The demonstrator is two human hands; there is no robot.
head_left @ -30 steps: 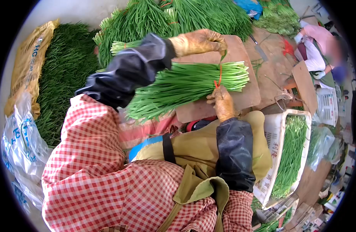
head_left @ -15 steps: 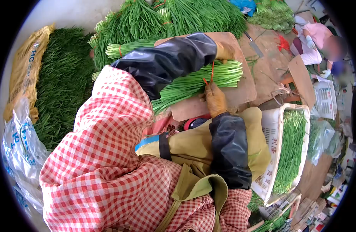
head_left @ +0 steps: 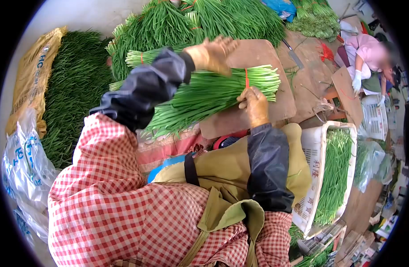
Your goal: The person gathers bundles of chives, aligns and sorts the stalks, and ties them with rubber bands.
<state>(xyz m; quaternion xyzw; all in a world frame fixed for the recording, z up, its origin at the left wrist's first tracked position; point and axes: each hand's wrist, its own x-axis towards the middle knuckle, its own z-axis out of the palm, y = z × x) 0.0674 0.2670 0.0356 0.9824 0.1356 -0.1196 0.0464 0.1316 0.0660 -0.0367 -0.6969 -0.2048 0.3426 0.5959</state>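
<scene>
A bundle of garlic chives (head_left: 200, 98) lies across a brown board (head_left: 258, 51), its pale cut ends to the right. A red tie (head_left: 246, 78) goes round it near those ends. My right hand (head_left: 255, 107), in a tan glove, is closed at the near side of the bundle, its fingers pinched at the red tie. My left hand (head_left: 212, 54), gloved too and slightly blurred, hovers over the far side of the bundle. Its fingers are spread and nothing is in them. Another tied bundle (head_left: 135, 58) lies behind my left forearm.
Piled bundles of chives (head_left: 231, 20) stand at the back. Loose chives (head_left: 78, 93) lie at left beside a yellow sack (head_left: 29, 80). A knife (head_left: 295, 58) rests beyond the board. At right are a white crate (head_left: 309, 178) of chives and a person (head_left: 364, 53) in white gloves.
My left hand has moved left from the far side of the cut ends, and its fingers have spread. My right hand stays at the tie, which now lies closer round the bundle.
</scene>
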